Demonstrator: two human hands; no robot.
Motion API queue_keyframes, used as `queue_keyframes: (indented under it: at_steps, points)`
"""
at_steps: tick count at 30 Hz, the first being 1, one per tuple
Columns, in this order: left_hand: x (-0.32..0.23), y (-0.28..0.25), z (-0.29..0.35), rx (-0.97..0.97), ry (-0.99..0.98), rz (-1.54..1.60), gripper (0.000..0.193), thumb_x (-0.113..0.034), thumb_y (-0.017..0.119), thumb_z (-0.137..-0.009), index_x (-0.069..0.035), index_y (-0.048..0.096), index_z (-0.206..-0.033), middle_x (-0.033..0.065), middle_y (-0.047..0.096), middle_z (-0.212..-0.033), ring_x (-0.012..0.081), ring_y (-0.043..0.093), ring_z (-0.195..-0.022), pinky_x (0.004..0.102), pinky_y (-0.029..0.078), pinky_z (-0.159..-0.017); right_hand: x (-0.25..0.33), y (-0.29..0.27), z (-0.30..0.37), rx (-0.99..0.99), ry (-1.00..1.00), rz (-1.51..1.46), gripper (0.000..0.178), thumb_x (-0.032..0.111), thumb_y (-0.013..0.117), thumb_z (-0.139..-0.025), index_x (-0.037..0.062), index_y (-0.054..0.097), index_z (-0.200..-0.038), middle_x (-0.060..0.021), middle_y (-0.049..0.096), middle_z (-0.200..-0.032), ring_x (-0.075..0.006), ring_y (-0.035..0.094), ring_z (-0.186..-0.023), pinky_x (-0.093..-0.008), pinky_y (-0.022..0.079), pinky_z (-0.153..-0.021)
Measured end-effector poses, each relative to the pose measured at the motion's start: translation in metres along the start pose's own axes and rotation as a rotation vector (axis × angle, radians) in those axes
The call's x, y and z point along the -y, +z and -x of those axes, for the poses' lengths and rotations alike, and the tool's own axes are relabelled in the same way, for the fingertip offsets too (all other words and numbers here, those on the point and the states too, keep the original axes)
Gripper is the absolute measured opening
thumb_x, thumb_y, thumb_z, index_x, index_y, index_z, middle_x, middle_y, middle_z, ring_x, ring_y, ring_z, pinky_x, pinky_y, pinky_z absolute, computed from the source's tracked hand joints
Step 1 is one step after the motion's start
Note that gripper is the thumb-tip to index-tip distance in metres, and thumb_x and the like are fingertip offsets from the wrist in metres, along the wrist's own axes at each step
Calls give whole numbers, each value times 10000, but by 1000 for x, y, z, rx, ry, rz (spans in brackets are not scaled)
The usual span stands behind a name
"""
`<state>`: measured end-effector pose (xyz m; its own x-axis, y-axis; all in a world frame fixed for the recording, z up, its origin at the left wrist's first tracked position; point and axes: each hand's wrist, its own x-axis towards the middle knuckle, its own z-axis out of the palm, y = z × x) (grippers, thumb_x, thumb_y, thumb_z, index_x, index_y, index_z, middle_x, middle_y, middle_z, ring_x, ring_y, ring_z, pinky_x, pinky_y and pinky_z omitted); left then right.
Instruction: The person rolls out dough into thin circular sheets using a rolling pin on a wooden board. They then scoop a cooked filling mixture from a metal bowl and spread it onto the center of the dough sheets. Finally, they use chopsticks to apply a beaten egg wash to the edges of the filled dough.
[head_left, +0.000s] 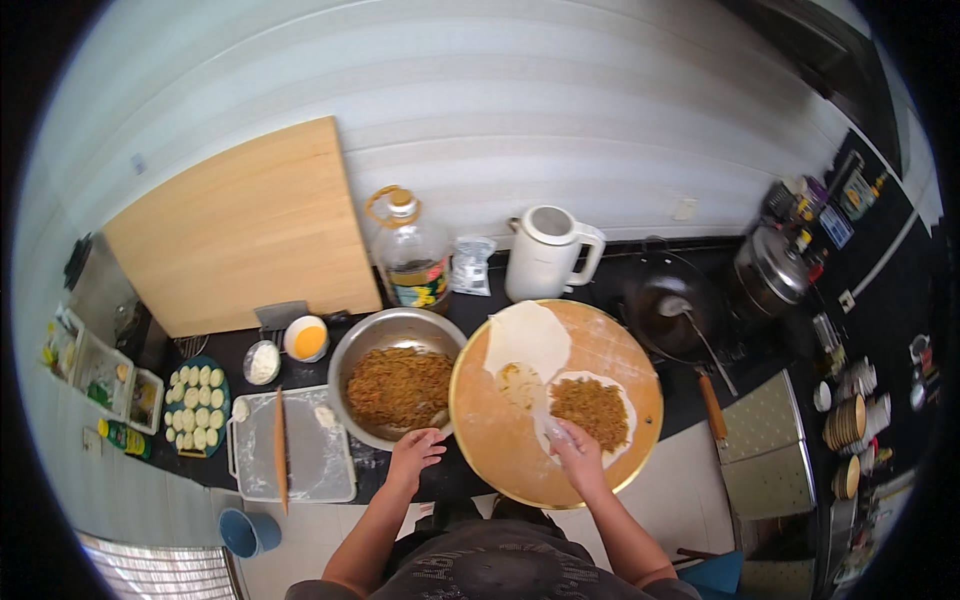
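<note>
My right hand (578, 452) is closed around the handle of a pale rice paddle (521, 386), whose broad head is smeared with bits of filling. The paddle hangs over a round wooden board (500, 455) with a gold rim. Beside it on the board, a rolled-out dough sheet (592, 412) bears a spread mound of brown shredded filling. A second, bare dough sheet (530, 340) lies at the board's far left, partly covered by the paddle head. My left hand (415, 455) is empty, fingers apart, by the near rim of a steel bowl (343, 388) holding more filling.
Left of the bowl, a rolling pin (281, 445) lies across a floured tray (325, 460). Farther left is a plate of dough pieces (196, 408). An oil jug (412, 260) and white kettle (548, 255) stand behind. A wok (675, 305) sits right, its handle jutting nearward.
</note>
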<state>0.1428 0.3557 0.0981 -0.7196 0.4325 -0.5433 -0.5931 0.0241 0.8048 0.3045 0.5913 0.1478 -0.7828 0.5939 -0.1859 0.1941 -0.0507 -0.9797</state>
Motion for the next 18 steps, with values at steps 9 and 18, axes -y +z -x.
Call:
queue_keyframes:
  at_steps: [9, 18]
  points:
    - [-7, -101, 17, -182, 2, 129, 225, -190, 521, -885, -46, 532, -1057, 83, 622, -1007, 163, 605, -822, 281, 475, -699, 11, 172, -17, 304, -145, 655, 367, 200, 520, -822, 19, 493, -1140, -242, 576, -1002, -364, 561, -951, -422, 454, -794]
    - [-19, -182, 14, -264, 5, 140, 284, -206, 526, -878, -32, 504, -1101, 92, 605, -1027, 189, 597, -854, 299, 464, -716, -17, 224, -29, 427, -42, 1308, 728, 603, 369, -831, 2, 395, -1241, -217, 630, -806, -363, 624, -758, -451, 489, -676]
